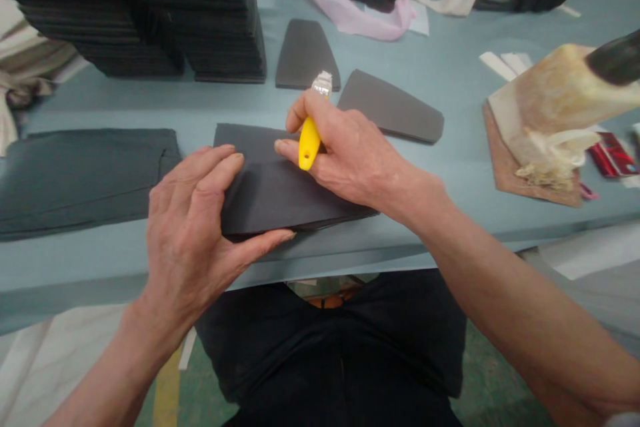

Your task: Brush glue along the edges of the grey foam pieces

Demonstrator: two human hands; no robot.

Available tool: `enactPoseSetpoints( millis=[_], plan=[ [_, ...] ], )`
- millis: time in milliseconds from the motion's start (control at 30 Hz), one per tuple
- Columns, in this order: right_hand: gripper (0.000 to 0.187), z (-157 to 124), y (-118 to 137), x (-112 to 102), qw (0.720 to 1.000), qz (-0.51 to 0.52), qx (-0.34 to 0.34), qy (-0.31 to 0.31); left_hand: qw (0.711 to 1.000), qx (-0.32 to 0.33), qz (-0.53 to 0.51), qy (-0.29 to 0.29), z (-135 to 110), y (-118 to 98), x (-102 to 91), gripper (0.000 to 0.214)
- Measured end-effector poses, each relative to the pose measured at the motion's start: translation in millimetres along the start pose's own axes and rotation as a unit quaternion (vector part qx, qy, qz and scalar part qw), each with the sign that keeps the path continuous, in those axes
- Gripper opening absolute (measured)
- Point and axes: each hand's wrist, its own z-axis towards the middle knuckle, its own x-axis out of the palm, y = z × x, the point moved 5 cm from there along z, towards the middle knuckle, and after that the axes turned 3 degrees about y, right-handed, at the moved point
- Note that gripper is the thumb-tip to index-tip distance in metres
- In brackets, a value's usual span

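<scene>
A short stack of dark flat pieces (280,193) lies on the table in front of me. My left hand (193,213) grips the stack's left end, fingers on top and thumb along the front edge. Over the stack's right part, my right hand (345,147) holds a paintbrush by its yellow handle (309,143). The brush's pale, crusted bristle end (323,82) points away from me. Just beyond it lie two grey tapered pieces, one upright in view (306,53) and one slanting right (395,107).
Tall stacks of black sheets (220,20) stand at the back left. Folded dark fabric (80,177) lies left. At right, a stained cream container (555,93) sits on a brown board (500,163), near a red packet (615,155). Pink cloth (360,17) and scraps lie behind.
</scene>
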Motion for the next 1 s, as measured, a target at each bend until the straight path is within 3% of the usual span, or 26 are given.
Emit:
enactPoseSetpoints(
  millis=[733, 867, 933, 1000],
  plan=[
    [0.028, 1, -8, 3, 0.999, 0.010, -0.020, -0.033, 0.999, -0.004, -0.049, 0.008, 4, 10, 5.7, 0.100],
    [0.028, 1, -9, 3, 0.999, 0.013, -0.015, -0.031, 0.995, 0.008, -0.097, -0.029, 0, 11, 1.7, 0.114],
    [0.029, 1, -9, 3, 0.999, 0.013, -0.016, -0.030, 0.991, -0.010, -0.126, -0.046, -7, 14, 0.4, 0.122],
    [0.030, 0, -9, 3, 0.999, 0.012, -0.015, -0.038, 0.986, -0.075, -0.147, -0.027, -19, 20, 4.0, 0.123]
  ],
)
